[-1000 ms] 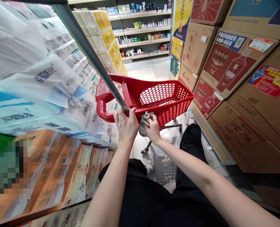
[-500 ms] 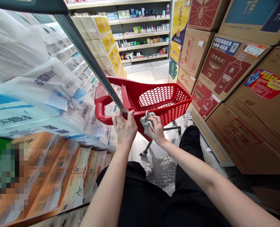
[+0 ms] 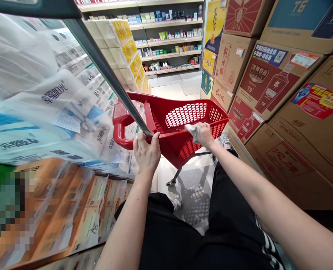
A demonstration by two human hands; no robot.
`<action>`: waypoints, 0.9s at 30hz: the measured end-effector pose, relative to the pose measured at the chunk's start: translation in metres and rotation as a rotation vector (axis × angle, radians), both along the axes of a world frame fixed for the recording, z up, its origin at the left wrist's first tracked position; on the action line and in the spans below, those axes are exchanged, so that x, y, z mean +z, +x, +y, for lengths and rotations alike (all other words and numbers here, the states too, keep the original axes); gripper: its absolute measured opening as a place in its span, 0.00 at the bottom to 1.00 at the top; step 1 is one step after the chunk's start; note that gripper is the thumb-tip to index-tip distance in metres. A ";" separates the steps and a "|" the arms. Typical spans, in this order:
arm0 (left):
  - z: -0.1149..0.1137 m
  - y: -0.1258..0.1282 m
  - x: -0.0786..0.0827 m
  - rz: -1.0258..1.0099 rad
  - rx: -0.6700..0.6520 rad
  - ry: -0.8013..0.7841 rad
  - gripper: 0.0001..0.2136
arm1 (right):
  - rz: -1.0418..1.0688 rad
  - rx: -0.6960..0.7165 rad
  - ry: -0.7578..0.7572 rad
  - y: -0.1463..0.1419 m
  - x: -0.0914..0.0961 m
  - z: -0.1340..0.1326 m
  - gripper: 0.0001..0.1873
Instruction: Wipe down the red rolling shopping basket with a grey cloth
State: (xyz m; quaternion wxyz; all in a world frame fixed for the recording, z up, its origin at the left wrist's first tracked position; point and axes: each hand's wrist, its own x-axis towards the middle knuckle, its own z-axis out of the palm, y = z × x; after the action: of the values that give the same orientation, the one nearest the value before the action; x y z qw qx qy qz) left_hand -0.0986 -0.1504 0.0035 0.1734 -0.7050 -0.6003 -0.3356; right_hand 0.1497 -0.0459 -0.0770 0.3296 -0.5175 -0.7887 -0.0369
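Observation:
A red plastic shopping cart point(image 3: 166, 140) with perforated sides stands in the aisle before me, its basket holding nothing visible. My left hand point(image 3: 147, 152) grips the cart's near rim, right where the grey metal handle bar point(image 3: 118, 84) meets it; some fingertips are hidden behind the rim. Bunched in my right hand point(image 3: 205, 135) is a light grey cloth point(image 3: 192, 130), held at the near rim farther along the basket. Whether the cloth presses on the rim all along is partly hidden by my fingers.
Plastic-wrapped tissue packs point(image 3: 56, 101) and orange packs point(image 3: 50, 202) are piled on my left. Stacked cardboard cartons point(image 3: 290, 135) line the right side. Shelves of small bottles and boxes point(image 3: 172, 35) stand at the back. The cart's wheel point(image 3: 171, 183) rests near my shoes.
My right hand has slid the cloth rightward and slightly up along the cart's near side, toward the basket's front end. My left hand and the cart have hardly moved.

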 end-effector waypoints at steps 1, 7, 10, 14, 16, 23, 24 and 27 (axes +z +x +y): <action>0.000 0.000 0.000 0.002 0.000 -0.002 0.16 | -0.016 -0.049 -0.016 0.020 -0.005 0.006 0.14; 0.000 0.006 -0.001 0.030 0.021 0.011 0.16 | 0.030 -0.327 -0.028 0.090 -0.015 0.037 0.14; 0.001 0.012 -0.001 -0.014 0.013 -0.001 0.17 | 0.131 -0.284 -0.030 0.062 -0.015 0.036 0.16; 0.002 0.018 0.002 -0.037 0.010 0.001 0.18 | 0.216 -0.102 0.012 -0.021 -0.002 0.005 0.16; 0.002 0.018 0.003 -0.031 0.017 0.003 0.18 | 0.241 -0.020 0.019 -0.060 0.011 -0.016 0.16; -0.002 0.008 0.005 0.018 0.011 0.011 0.19 | 0.185 0.271 -0.015 -0.078 0.034 -0.032 0.16; -0.002 0.006 0.006 0.030 0.007 0.010 0.19 | 0.154 0.272 -0.026 -0.068 0.031 -0.026 0.16; -0.001 -0.003 0.013 0.075 -0.017 -0.014 0.19 | 0.102 0.178 -0.058 -0.040 0.022 -0.005 0.16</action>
State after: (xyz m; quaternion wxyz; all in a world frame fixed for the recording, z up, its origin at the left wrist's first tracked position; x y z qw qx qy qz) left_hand -0.1015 -0.1517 0.0162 0.1880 -0.7234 -0.5897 -0.3059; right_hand 0.1096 -0.0507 -0.0554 0.3561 -0.4559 -0.8146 0.0421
